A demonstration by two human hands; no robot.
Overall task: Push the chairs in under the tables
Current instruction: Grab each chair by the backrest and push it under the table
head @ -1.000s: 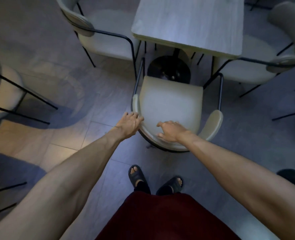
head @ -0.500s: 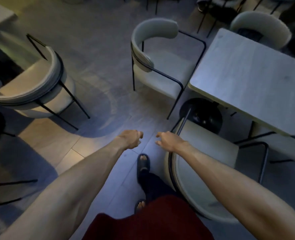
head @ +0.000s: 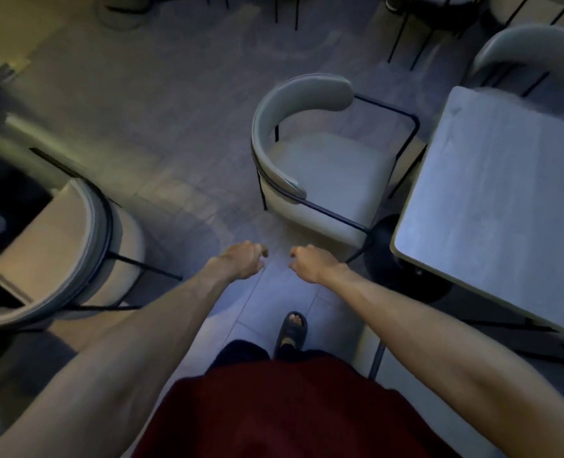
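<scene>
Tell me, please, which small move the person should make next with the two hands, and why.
Probably reach both hands forward to the curved backrest of the chair ahead. Its seat stands almost wholly outside the table edge, so it seems not yet pushed in. The left hand and the right hand hang loosely curled over the floor, holding nothing, short of that chair.

Both your arms are stretched out ahead of you, bare to the elbow and angled inward. Your left hand [head: 242,261] hangs in the air with its fingers loosely curled, gripping nothing. Your right hand [head: 308,263] mirrors it, fingers curled under, also empty. The two hands sit near each other, knuckles facing, a small gap between them, at about the same height.
</scene>
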